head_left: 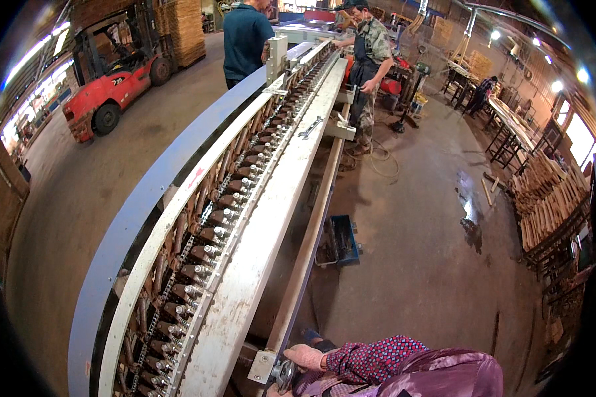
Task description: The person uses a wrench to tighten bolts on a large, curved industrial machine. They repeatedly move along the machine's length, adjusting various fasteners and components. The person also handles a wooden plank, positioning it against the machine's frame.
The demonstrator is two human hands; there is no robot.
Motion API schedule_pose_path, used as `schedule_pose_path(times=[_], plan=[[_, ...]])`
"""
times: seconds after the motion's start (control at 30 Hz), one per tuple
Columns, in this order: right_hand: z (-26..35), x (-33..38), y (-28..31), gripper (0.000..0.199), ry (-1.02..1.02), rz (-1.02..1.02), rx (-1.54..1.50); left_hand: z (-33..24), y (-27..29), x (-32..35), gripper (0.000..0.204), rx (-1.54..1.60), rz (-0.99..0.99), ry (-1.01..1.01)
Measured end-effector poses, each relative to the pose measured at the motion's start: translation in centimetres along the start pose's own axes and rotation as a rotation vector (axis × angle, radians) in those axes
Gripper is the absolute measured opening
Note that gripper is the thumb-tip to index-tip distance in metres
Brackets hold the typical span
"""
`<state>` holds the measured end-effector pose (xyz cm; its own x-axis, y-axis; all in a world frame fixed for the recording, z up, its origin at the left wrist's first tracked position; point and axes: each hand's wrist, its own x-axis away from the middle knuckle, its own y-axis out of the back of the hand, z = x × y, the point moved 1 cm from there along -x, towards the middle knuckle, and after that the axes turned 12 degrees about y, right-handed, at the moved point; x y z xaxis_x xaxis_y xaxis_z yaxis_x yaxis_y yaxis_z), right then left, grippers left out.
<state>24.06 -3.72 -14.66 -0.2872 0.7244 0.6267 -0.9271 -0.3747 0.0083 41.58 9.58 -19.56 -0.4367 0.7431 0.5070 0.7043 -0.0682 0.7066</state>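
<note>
We see a long machine bed [271, 198] running from the near edge to the far end, a chain of metal rollers [225, 198] along its left side. A red forklift [109, 83] stands far left; two people work at the far end. A wrench [310, 127] lies on the bed's pale top. At the near right corner, our gloved hand [304, 357] curls against a metal bracket [271, 370], touching it; which hand it is we cannot tell. The patterned sleeve [371, 360] enters from the lower edge.
</note>
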Motion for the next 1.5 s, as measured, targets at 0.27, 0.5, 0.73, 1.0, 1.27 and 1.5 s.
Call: schedule_pose_path(times=[0.27, 0.5, 0.73, 1.0, 1.27, 1.5], plan=[[-0.6, -0.4, 0.0, 0.051, -0.033, 0.003, -0.014, 0.4, -0.2, -0.3, 0.043, 0.025, 0.018, 0.006], [-0.2, 0.0, 0.0, 0.044, -0.041, 0.027, -0.052, 0.5, -0.2, -0.5, 0.04, 0.048, 0.03, 0.009], [-0.2, -0.3, 0.4, 0.041, 0.011, 0.073, 0.041, -0.2, -0.4, -1.0, 0.037, 0.078, 0.046, 0.024], [-3.2, -1.6, 0.2, 0.055, 0.196, 0.057, 0.128, -0.7, -0.7, -1.7, 0.034, 0.106, 0.072, 0.048], [0.0, -0.1, 0.7, 0.052, 0.014, 0.079, -0.036, -0.4, -1.1, -2.0, 0.031, 0.16, 0.114, 0.098], [0.3, -0.6, 0.8, 0.046, -0.082, 0.181, 0.003, 2.5, -1.2, -1.3, 0.03, 0.286, 0.198, 0.144]])
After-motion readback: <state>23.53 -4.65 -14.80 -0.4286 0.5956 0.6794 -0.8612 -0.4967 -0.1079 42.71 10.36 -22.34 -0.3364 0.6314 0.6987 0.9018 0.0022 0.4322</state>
